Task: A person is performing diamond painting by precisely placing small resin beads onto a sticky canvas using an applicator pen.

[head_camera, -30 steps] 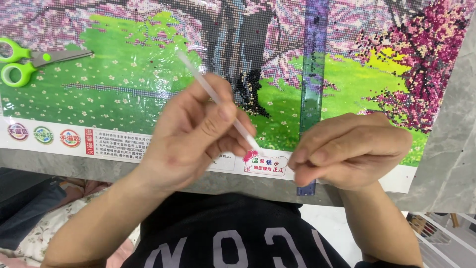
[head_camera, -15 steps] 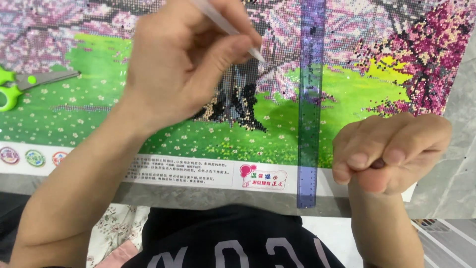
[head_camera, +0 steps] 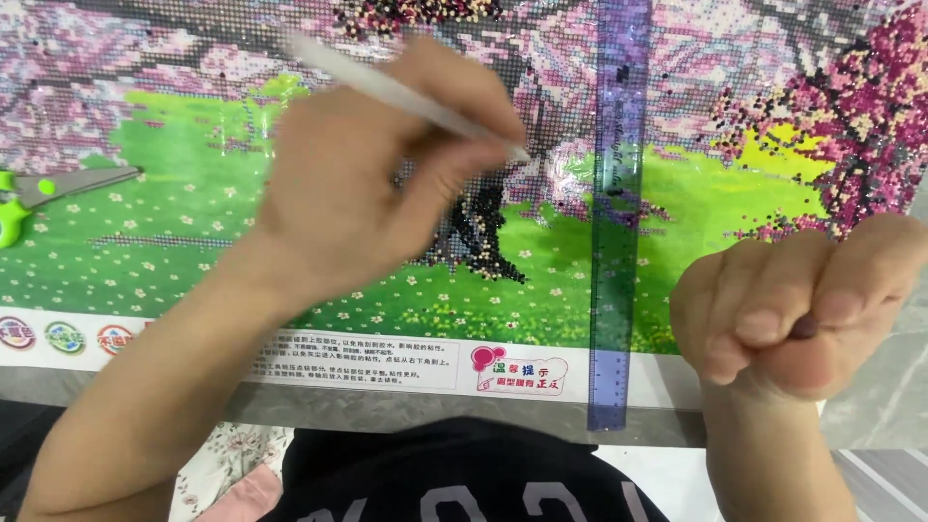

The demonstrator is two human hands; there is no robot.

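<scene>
Left hand [head_camera: 367,184] grips slim white pen [head_camera: 406,97] (tip seemingly on canvas [head_camera: 193,203]).

left hand [head_camera: 377,184] rose from canvas's lower border to tree trunk | pen [head_camera: 406,97] tip swung toward ruler [head_camera: 614,213] | right hand [head_camera: 793,309] shifted right

This looks like a home, set up for a hobby at a table. A large diamond-painting canvas [head_camera: 193,193] with a pink-blossom tree and green meadow fills most of the frame, spread flat on a grey, marble-patterned tabletop [head_camera: 889,387] that shows at the right edge and along the bottom of the canvas. Household craft tools lie on the canvas: green-handled scissors [head_camera: 39,193] at the left edge and a translucent purple ruler [head_camera: 614,213] running top to bottom right of centre. At the lower left of the frame, below the tabletop's edge, a floral-print fabric [head_camera: 227,464] shows, like bedding or soft furnishing.
</scene>
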